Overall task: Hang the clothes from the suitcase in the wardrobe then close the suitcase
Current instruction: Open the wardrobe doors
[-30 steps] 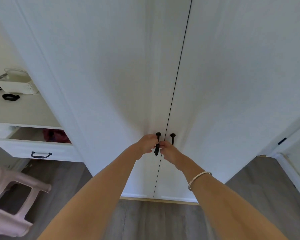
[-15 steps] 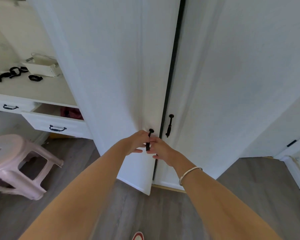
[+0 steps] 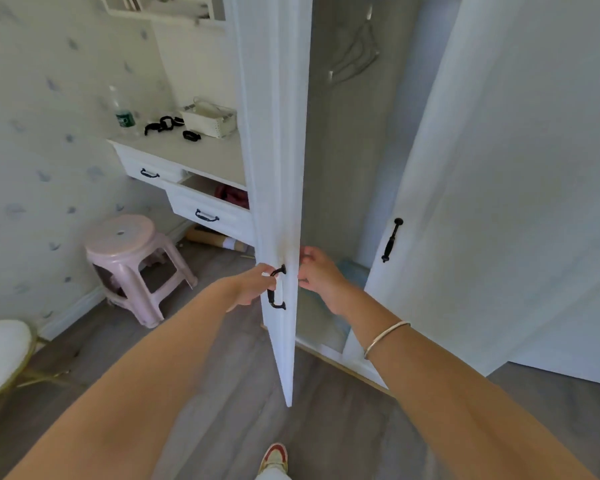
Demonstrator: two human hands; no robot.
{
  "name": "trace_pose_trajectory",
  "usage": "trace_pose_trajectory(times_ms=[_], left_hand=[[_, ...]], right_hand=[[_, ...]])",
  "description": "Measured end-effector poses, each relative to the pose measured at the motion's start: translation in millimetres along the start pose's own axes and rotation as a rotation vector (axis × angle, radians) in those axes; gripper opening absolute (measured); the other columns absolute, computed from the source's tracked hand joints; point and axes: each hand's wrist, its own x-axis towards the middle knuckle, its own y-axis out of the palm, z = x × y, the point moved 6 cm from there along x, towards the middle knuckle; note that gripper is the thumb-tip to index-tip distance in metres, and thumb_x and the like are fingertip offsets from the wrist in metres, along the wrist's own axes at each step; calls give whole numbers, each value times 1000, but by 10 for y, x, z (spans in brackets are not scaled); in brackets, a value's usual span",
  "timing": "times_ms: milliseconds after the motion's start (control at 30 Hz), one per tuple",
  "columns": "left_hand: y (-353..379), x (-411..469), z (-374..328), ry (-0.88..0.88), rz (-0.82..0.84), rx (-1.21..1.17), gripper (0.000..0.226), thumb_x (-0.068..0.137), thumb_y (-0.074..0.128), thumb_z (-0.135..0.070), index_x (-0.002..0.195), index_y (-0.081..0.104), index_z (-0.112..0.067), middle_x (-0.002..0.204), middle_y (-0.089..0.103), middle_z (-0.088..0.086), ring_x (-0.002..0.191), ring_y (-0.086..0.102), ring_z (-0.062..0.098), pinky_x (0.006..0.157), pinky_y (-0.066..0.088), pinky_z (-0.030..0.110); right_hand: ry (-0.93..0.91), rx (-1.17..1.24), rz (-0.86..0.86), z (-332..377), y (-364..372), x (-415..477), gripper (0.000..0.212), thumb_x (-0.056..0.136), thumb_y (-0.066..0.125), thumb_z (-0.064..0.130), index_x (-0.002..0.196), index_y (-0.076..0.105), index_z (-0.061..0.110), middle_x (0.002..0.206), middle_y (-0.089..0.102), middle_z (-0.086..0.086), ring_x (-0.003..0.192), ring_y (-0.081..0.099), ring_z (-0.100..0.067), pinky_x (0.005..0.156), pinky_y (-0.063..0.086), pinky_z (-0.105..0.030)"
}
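The white wardrobe's left door stands swung out towards me, seen nearly edge-on. My left hand grips its black handle. My right hand holds the door's free edge from the inner side, fingers curled round it. Between the doors the grey inside of the wardrobe shows, with pale hangers high up and something light blue on the bottom. The right door with its black handle stays almost closed. Neither suitcase nor clothes are in view.
A pink plastic stool stands left of the door. Behind it is a white desk with a half-open drawer, a bottle and a white basket. A white cushioned chair sits at the left edge.
The left door has swung from just ajar to wide open, and the wardrobe's inside now shows. My right hand left the handle for the door's edge. The view turned left.
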Motion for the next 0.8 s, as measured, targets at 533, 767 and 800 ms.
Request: trace_pose_trajectory(times_ms=[533,767,800], left_hand=[[-1191,-1001,259,367,-489,-829,33,98,32,-18,95,65,-23,87,74,-3,77,70,10,62,53,17],[-1840,-1082,513,371,-596,-909,33,98,32,-24,96,63,-15,94,68,2,94,62,21,92,48,32],[-1921,-1066,557,354,-589,-920,33,98,32,-27,97,63,-15,96,66,2,95,60,21,95,46,34]], right_hand=[[-275,-87,278,816,1389,-155,38,84,45,-9,115,64,2,97,61,-2,83,53,-16,69,45,-26],[-352,-112,318,1274,2025,-41,66,83,44,-3,145,41,21,137,53,-2,114,54,-19,88,46,-32],[-325,-131,330,1309,2095,-17,69,84,44,-5,148,35,20,144,46,-3,124,49,-20,95,44,-31]])
